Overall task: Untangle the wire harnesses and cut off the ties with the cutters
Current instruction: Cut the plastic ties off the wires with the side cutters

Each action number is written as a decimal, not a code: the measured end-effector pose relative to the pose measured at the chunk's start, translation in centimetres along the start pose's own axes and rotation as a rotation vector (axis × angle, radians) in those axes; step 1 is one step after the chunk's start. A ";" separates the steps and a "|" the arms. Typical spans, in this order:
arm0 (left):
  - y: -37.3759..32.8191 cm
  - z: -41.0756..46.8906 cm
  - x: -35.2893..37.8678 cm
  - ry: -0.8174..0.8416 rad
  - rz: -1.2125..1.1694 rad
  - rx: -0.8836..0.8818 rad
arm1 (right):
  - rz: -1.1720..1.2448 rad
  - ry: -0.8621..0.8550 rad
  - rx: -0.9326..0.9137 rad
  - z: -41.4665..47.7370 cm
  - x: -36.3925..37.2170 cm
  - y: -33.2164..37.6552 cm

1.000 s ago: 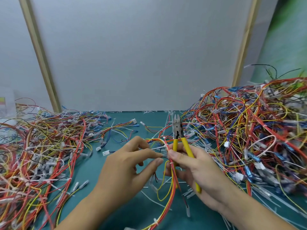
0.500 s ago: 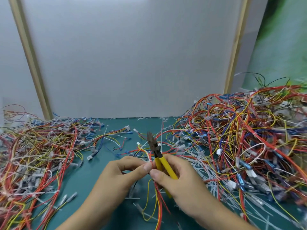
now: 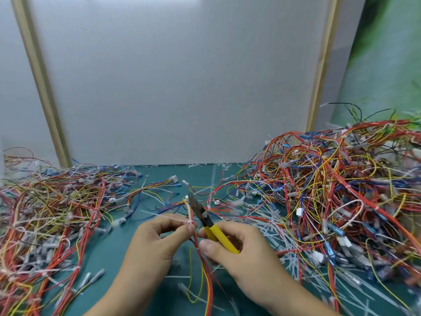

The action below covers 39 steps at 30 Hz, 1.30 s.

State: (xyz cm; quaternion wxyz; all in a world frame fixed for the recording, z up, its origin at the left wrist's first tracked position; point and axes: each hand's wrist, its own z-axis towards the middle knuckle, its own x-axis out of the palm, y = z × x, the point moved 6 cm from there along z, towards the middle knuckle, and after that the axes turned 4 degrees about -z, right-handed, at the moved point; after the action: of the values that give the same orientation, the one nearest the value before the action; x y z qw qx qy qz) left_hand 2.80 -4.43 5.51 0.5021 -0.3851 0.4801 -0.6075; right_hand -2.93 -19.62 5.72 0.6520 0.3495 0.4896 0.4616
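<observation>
Hands, two of them and both one person's, meet low in the middle of the head camera's view, over a teal mat (image 3: 127, 258). The left hand (image 3: 157, 242) pinches a thin harness (image 3: 205, 267) of red and yellow wires between thumb and forefinger, with the other fingers curled beneath. The right hand (image 3: 246, 254) is wrapped round the yellow handles of one pair of cutters (image 3: 211, 228). Its thumb lies against the same harness, just below the left fingertips. The dark cutter head points up and to the left, close against the wires above the pinch (too blurred to say whether it touches them, or whether the blades are parted). Below the hands the harness hangs toward the viewer.

Two heaps of tangled harnesses flank the hands. The left heap (image 3: 52, 213) is flatter. The right heap (image 3: 337, 190) is taller and spills off the picture's right edge. Loose white tie strips (image 3: 284, 238), too many to count, litter the mat beside the right hand.

Bare mat forms one lane between the heaps. It is widest around the left forearm and narrows toward the back, where it ends at a white panel (image 3: 177, 83). Two wooden strips (image 3: 43, 87) stand against the panel, one on each side. A green surface (image 3: 387, 53) fills the top right corner.
</observation>
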 end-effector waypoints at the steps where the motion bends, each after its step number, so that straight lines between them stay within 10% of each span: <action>1: -0.1 0.0 -0.1 -0.022 -0.019 0.021 | 0.016 -0.035 -0.001 0.0 -0.3 0.1; 22: -1.2 -0.4 0.9 0.219 -0.455 -0.093 | -0.041 -0.108 0.036 -0.4 -2.8 1.5; 30: -2.2 0.1 -0.6 0.124 -0.294 0.117 | 0.436 0.419 0.323 -1.5 -0.6 2.1; 39: -2.3 0.1 -0.2 0.202 -0.310 0.178 | 0.447 0.470 0.399 -1.9 0.6 1.9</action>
State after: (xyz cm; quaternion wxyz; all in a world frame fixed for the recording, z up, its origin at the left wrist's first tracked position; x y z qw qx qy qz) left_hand 2.43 -4.15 7.79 0.3839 -0.3455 0.4075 -0.7531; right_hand -5.24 -18.42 6.76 0.3242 0.4523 0.6179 0.5555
